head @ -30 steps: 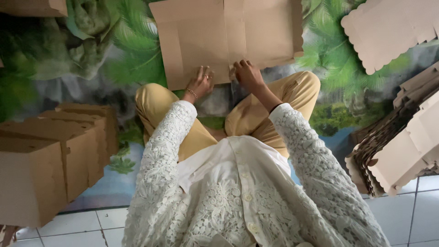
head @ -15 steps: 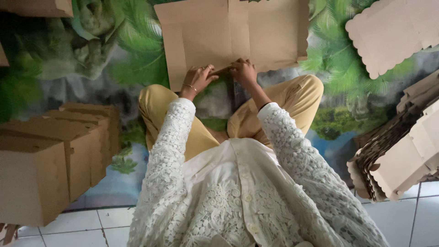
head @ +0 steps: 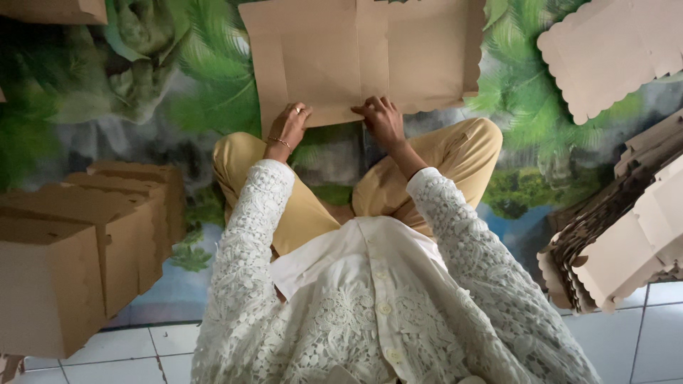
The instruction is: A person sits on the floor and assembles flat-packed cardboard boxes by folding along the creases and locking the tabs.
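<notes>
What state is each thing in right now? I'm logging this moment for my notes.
flat cardboard sheet: unfolded, lying on the mat.
left hand: on the sheet's near edge.
right hand: pressing the same edge.
made-up boxes: closed, in a row.
stack of flat blanks: piled, unfolded.

The flat box blank is matt brown cardboard, smooth with pressed fold creases. Beneath the blank, the floor mat looks like smooth printed sheet, green foliage with a slight sheen. Left of the blank, the folded boxes are the same dull cardboard; right of it, the stacked blanks show rough scalloped edges. Nearer than the blank, the white sleeves are openwork lace cloth, the trousers plain matt mustard fabric, and the floor tiles glossy white ceramic.
</notes>
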